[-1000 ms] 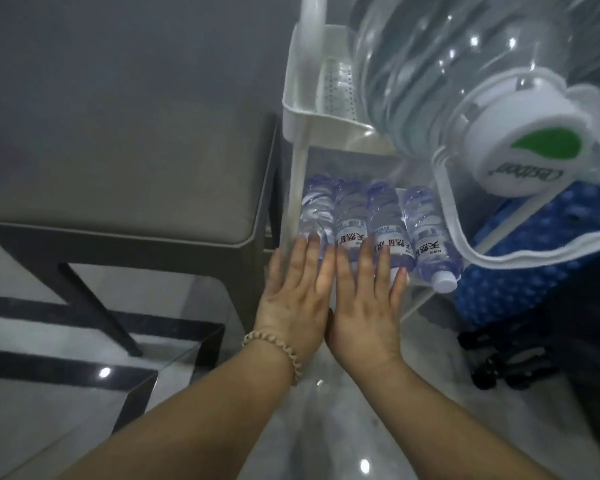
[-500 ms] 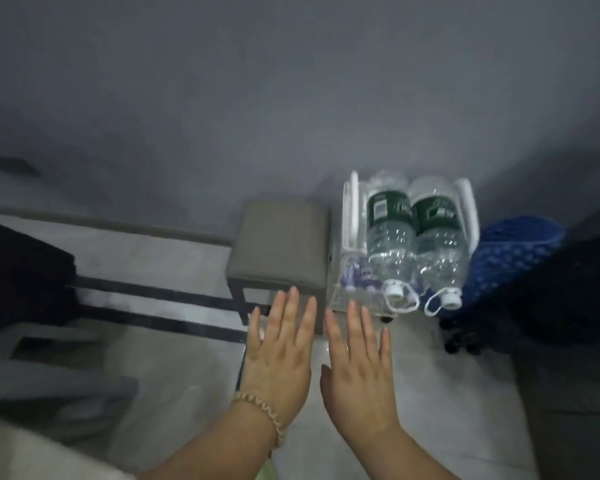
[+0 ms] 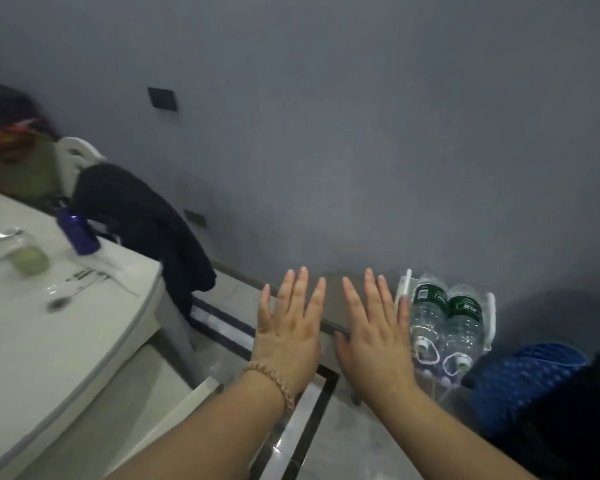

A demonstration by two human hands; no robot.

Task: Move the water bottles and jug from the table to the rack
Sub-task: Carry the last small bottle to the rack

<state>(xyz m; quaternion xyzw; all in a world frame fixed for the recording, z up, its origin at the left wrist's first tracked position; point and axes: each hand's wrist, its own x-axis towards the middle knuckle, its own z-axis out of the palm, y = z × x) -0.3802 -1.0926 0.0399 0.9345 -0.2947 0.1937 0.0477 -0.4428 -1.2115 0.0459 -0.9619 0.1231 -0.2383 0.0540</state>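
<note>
Two large clear jugs with green labels (image 3: 430,315) (image 3: 463,323) lie side by side on top of the white rack (image 3: 490,306) at the right, caps toward me. Small bottle caps (image 3: 426,371) show on a lower shelf. My left hand (image 3: 288,327), with a bead bracelet, and my right hand (image 3: 374,337) are held out flat in mid-air, fingers spread, holding nothing. Both hands hover left of the rack, apart from it. The white table (image 3: 66,341) is at the left.
On the table stand a blue bottle (image 3: 77,233), a jar with greenish contents (image 3: 25,254) and a spoon (image 3: 58,303). A dark cloth (image 3: 146,220) hangs over a chair behind it. A grey stool (image 3: 336,303) sits beside the rack, a blue object (image 3: 520,379) to its right.
The view has pulled back and swung left from the rack, bringing the table into sight. My hands left the small bottles on the lower shelf and spread apart, empty.
</note>
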